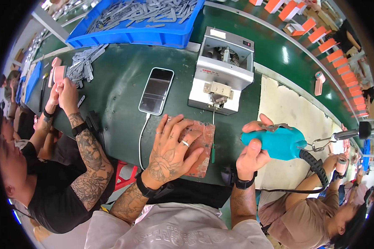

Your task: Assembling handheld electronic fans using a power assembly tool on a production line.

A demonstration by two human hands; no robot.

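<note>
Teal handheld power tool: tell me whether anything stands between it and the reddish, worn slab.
A slim green rod lies along the right edge of the reddish slab, toward the teal tool, low and probably no obstacle. The left grip, a spread hand, covers the slab's left part. Nothing else visible intervenes.

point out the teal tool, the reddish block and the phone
Teal tool [281, 144]: head view, side of its body
Reddish block [206, 143]: head view, bare right part
Phone [156, 91]: head view, middle of its screen
</note>
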